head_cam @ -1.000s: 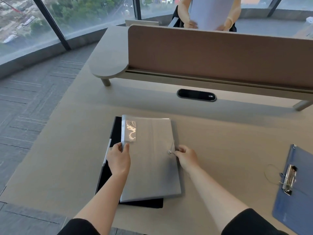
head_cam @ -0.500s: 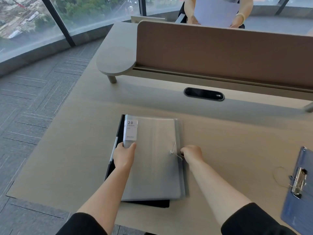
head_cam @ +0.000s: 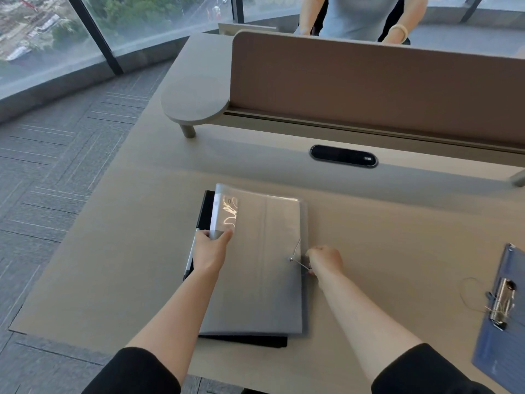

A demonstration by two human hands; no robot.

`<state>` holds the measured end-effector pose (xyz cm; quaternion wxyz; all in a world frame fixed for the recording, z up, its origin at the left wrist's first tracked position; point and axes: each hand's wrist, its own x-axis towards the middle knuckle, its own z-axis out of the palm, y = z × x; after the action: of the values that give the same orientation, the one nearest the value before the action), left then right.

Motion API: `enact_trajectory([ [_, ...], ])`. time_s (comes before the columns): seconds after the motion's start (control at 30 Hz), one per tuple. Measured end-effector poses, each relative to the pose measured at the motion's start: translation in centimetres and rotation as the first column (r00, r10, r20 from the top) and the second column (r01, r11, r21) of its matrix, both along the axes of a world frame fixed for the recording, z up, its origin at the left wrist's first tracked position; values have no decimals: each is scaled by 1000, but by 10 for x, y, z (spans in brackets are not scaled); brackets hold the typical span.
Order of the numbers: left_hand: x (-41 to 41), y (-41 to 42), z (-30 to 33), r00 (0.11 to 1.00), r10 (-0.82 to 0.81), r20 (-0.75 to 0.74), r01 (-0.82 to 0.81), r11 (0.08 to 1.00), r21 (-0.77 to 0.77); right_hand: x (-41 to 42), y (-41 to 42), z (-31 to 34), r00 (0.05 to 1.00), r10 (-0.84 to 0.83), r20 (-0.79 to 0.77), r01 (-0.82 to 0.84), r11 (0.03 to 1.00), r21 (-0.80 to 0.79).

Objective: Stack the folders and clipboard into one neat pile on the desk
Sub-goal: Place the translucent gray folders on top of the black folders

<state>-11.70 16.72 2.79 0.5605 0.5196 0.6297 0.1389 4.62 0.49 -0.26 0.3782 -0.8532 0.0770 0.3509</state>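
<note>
Squaring the pile: we hold the grey folder [head_cam: 255, 265] on top of the black folder [head_cam: 206, 209], near the front edge of the desk [head_cam: 383, 237], left of its middle. Our left hand [head_cam: 211, 250] grasps the grey folder's left edge, thumb on top just below the shiny label pocket [head_cam: 227, 216], likely to steady and nudge it sideways. Our right hand [head_cam: 325, 260] is curled against the right edge by the string closure [head_cam: 294, 255]; fingers look pinched on the edge or string, which one we cannot tell. Black still shows along the left and front, so alignment is not finished, we judge. The blue clipboard [head_cam: 500, 322] lies well apart at the desk's right edge, clip up, not yet stacked. Beyond the divider panel [head_cam: 369, 89] a second person [head_cam: 360, 15] stands.
</note>
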Motion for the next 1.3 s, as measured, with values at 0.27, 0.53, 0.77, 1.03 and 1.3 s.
enact_trajectory([
  [0.27, -17, 31, 12, 974, -179, -138, 196, 973, 122, -28, 3, 2, 988, 29, -155, -11, 993, 116],
  [0.53, -41, 37, -6, 923, -179, -341, 223, 971, 93, -49, 10, -2, 990, 117, -80, -110, 990, 93],
  [0.77, -41, 27, -12, 954, -141, -266, 167, 983, 78, -50, 15, 13, 989, 145, 12, -145, 988, 49],
  [1.03, -34, 30, -14, 964, -141, -228, 160, 985, 67, -43, 27, 13, 994, 102, -37, -100, 993, 60],
  [1.3, -18, 13, -17, 970, -184, -156, 195, 979, 53, -15, 9, 2, 999, 38, 20, -38, 999, -1],
])
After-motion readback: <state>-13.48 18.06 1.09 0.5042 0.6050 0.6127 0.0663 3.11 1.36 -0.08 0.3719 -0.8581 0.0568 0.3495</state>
